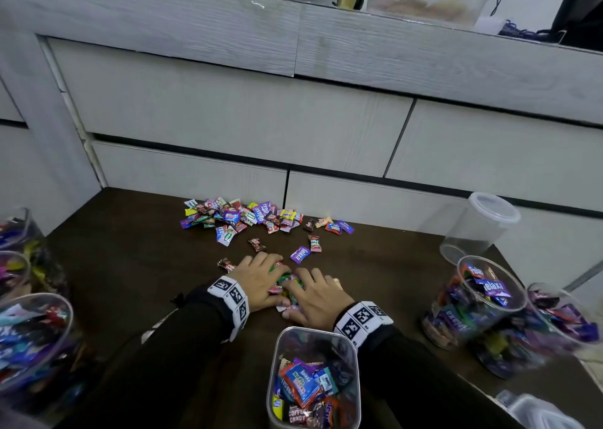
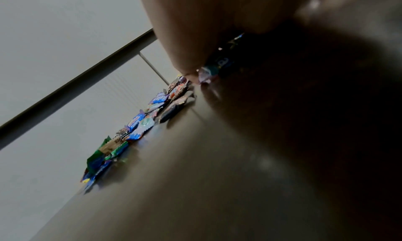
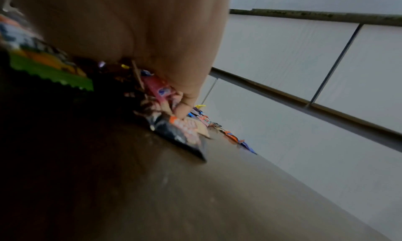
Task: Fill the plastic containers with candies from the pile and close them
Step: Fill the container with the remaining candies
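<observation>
My two hands meet on the dark table (image 1: 137,265), cupped together around a clump of wrapped candies (image 1: 288,282). The left hand (image 1: 261,275) curls over the clump's left side, the right hand (image 1: 318,295) over its right side. Just in front of my wrists stands an open clear rectangular container (image 1: 350,363), partly filled with candies. The main candy pile (image 1: 241,216) lies at the back against the drawers, with a few loose pieces (image 1: 300,254) between it and my hands. In the wrist views, the left palm (image 2: 195,30) and right palm (image 3: 152,38) press on wrappers (image 3: 165,93).
Round clear containers full of candies stand at the left (image 1: 32,337) and right (image 1: 483,298). An empty lidded clear container (image 1: 479,229) leans at the back right. White drawer fronts (image 1: 228,112) wall off the table's far edge. A white lid-like item (image 1: 538,409) sits bottom right.
</observation>
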Motion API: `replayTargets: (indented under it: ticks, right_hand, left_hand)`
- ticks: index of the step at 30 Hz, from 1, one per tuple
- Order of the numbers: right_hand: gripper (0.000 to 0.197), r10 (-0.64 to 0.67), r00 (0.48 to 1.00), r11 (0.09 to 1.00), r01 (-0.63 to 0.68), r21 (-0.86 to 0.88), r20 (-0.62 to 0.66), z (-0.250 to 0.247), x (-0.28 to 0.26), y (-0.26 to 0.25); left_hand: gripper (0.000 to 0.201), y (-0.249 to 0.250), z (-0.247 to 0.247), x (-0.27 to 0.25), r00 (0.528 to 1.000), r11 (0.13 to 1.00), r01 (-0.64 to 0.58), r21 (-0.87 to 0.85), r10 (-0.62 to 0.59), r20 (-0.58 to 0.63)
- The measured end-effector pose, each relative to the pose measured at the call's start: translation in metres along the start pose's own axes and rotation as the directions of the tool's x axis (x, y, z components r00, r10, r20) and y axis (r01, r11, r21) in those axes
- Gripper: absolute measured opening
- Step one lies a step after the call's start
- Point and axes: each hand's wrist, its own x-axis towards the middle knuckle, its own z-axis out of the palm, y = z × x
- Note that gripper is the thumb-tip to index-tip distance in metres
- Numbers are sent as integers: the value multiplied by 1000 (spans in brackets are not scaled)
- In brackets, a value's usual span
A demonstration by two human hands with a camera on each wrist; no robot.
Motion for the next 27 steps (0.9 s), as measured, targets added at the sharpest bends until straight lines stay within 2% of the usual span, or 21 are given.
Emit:
replayTargets:
  ticks: [3,7,12,15,18,22,24,27]
  right_hand:
    - [56,43,999,997,-45,63,32,-5,1,-3]
    - [49,95,986,977,-119,174,136,-14,2,-6]
    - [42,158,971,935,-205,290,178,-23,-2,-4]
    - [34,232,960,913,-271,304,157,-28,-8,3]
    - [31,310,944,853,-330,404,117,-32,-20,11]
    - [26,376,927,790,-318,523,-4,-43,-42,16]
    - [22,401,914,770,-299,563,-62,-53,-53,19]
    - [18,402,909,763,-268,589,-107,-71,-69,21]
  left_hand:
    - [57,5,-2,-3,999,999,6,-52,-9,-41]
    - [48,8,-7,-3,998,995,44,-94,-40,41]
    - [45,17,-14,-6,989,987,106,-121,-92,116]
    - [40,22,-20,-10,980,976,161,-147,-142,137]
    - [32,22,-26,-16,976,947,204,-250,-176,129]
    - [16,20,-40,-28,963,814,237,-530,-268,19]
    - [17,20,-49,-35,945,757,236,-609,-325,-38]
    - [16,23,-65,-43,931,732,193,-654,-346,-113]
